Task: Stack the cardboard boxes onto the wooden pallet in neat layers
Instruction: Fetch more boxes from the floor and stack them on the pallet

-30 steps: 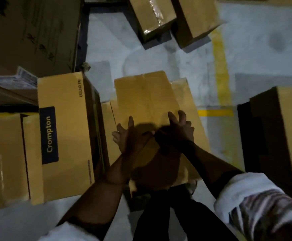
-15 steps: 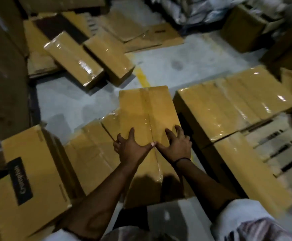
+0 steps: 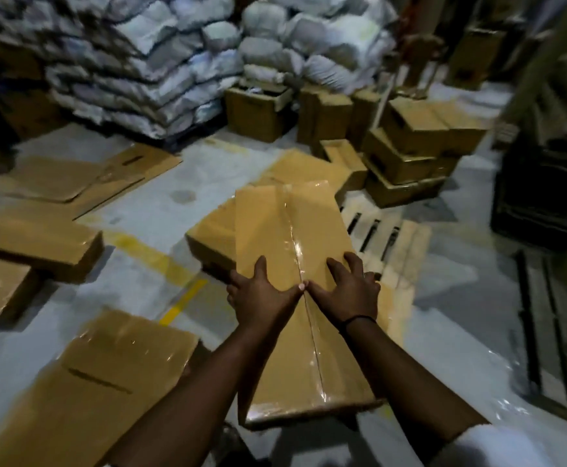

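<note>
Evidently the placing step is in hand: a long taped box (image 3: pixel 262 227) is held over the near edge of the wooden pallet (image 3: pixel 407 251), with its far end above or on a laid box (image 3: pixel 208 237); contact there cannot be told. The left hand (image 3: pixel 262 293) and the right hand (image 3: pixel 351 289) are spread across the top face. Thumbs are touching at the tape seam (image 3: pixel 292 237), index fingers are straight and outer fingers are bent over the long edges, so the box is gripped across its width. The pallet is bare to the right of the laid box. Next, the held box would probably need to be swung rightward, lowered flat there and pushed flush against its neighbour, with fingers drawn clear before the sides meet.
</note>
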